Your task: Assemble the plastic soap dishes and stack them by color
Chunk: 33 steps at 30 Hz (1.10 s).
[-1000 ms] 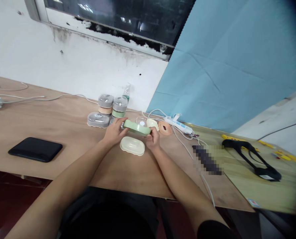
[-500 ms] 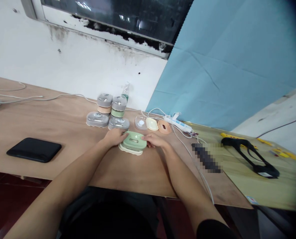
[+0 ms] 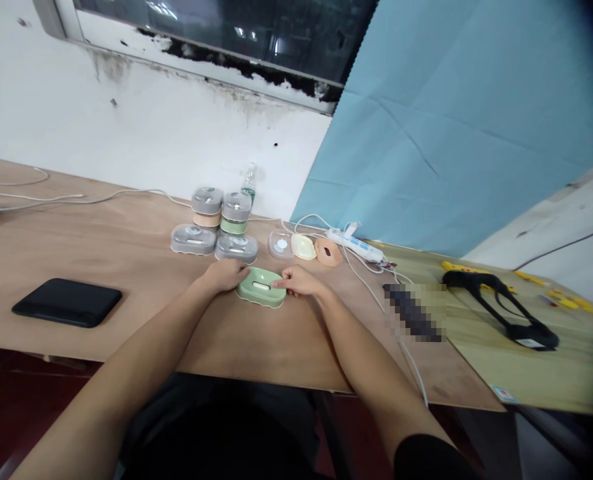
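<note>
A green soap-dish part (image 3: pixel 260 289) sits nested on a cream tray, flat on the wooden table (image 3: pixel 126 267). My left hand (image 3: pixel 225 274) rests on its left end with fingers curled over the rim. My right hand (image 3: pixel 299 281) presses on its right end, fingertips bent down on the green top. Just behind stand several closed soap boxes with grey lids (image 3: pixel 236 247), two of them stacked (image 3: pixel 207 205).
A clear lid (image 3: pixel 280 245), a cream piece (image 3: pixel 303 247) and an orange piece (image 3: pixel 328 253) lie to the right. A white power strip (image 3: pixel 354 246) with cables runs behind. A black pad (image 3: pixel 67 302) lies left, a black strap (image 3: pixel 501 307) right.
The green part, held raised in both hands a second ago, has come down onto the cream tray and now sits fully nested on it. Both hands followed it down.
</note>
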Each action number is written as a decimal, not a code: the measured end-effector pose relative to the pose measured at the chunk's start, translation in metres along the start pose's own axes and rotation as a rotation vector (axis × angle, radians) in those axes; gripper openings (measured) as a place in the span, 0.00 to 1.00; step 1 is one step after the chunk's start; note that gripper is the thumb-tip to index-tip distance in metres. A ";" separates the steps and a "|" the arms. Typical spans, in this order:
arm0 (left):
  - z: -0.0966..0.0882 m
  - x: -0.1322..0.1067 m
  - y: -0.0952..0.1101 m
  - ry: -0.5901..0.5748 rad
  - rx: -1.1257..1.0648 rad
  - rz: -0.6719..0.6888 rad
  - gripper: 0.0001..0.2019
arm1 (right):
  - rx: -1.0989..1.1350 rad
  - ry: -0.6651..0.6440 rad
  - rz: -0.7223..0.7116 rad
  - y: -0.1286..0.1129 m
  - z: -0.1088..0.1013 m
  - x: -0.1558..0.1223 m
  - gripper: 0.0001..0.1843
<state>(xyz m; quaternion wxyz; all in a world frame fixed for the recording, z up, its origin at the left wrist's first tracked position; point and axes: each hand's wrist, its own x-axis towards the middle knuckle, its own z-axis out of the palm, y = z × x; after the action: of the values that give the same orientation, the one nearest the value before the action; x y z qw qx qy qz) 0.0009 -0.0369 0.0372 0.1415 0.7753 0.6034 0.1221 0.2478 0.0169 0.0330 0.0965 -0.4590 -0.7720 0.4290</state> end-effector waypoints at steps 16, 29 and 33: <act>0.003 -0.001 0.002 -0.017 0.002 -0.001 0.24 | -0.212 0.992 -0.110 0.077 -0.041 0.028 0.22; 0.003 -0.002 0.003 -0.020 -0.004 0.030 0.24 | -0.403 0.716 -0.118 0.065 -0.024 0.030 0.29; 0.004 -0.001 0.002 -0.019 -0.005 0.035 0.25 | -0.414 0.744 -0.026 0.059 -0.021 0.028 0.31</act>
<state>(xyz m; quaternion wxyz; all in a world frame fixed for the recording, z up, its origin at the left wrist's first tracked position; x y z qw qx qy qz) 0.0035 -0.0388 0.0344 0.1471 0.7866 0.5878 0.1187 0.2802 0.0635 -0.0053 0.2798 -0.5825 -0.7600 0.0687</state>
